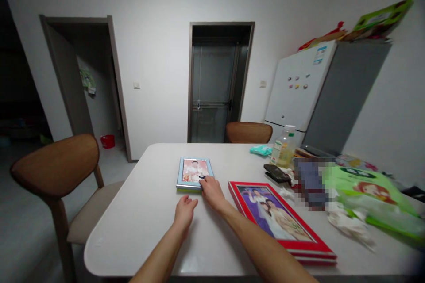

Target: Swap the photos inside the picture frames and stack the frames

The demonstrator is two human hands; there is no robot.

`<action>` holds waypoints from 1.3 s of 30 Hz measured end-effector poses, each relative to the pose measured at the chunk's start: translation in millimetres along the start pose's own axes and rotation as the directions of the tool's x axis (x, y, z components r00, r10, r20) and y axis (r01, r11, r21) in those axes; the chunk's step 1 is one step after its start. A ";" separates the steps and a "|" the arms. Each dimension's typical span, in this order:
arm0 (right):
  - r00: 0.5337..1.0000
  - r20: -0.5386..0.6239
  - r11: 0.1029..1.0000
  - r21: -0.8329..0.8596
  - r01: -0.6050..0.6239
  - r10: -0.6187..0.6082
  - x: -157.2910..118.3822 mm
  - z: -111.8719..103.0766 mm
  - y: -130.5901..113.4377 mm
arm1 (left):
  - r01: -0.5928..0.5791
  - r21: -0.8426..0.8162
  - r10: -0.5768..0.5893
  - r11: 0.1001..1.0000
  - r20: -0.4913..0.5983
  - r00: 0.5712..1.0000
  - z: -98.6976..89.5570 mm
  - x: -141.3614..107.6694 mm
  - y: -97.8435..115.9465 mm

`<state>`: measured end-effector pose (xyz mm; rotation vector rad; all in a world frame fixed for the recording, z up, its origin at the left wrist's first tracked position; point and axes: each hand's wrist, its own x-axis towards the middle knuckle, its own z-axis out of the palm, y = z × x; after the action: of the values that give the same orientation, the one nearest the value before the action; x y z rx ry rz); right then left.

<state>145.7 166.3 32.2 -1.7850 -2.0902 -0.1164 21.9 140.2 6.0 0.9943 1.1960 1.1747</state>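
A light-blue photo frame (195, 170) with a pinkish picture lies flat on the white table, and a green edge shows beneath it. My right hand (212, 192) has its fingers closed at the frame's near right corner; a small dark spot shows by the fingertips, too small to name. Just short of the frame's near edge is my left hand (185, 213), holding nothing, with its fingers loosely bent and apart. Beside my right forearm lies a stack of large red photo frames (279, 216), the top one showing a wedding picture.
On the right of the table (139, 230) are a bottle of yellowish liquid (283, 148), a black object (276, 173), a turquoise packet (260, 150), crumpled tissues (348, 225) and a green plastic package (375, 190). Wooden chairs stand left (59, 166) and behind (249, 132).
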 end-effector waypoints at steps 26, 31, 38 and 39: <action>0.911 0.376 -0.034 0.926 -0.376 0.168 -128.3 -74.6 -33.7 | -0.841 0.468 0.641 -0.273 0.740 0.204 -39.5 -135.7 -1.0; 0.920 0.206 0.619 0.689 -0.378 0.333 -127.5 -46.8 -13.9 | -0.846 0.476 0.566 -0.242 0.777 0.275 -32.5 -136.9 -22.2; 0.962 0.129 0.929 0.254 -0.268 0.242 -130.2 -30.1 -3.5 | -0.861 0.501 0.413 -0.090 0.805 0.425 -28.1 -140.7 -28.7; 0.966 0.130 0.944 0.217 -0.249 0.225 -130.7 -29.1 -3.2 | -0.858 0.509 0.390 -0.069 0.805 0.447 -27.3 -140.9 -29.0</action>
<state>164.4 34.8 14.9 -1.9130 -1.8478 0.2805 0.5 -4.2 -5.0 2.9320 0.8841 0.7055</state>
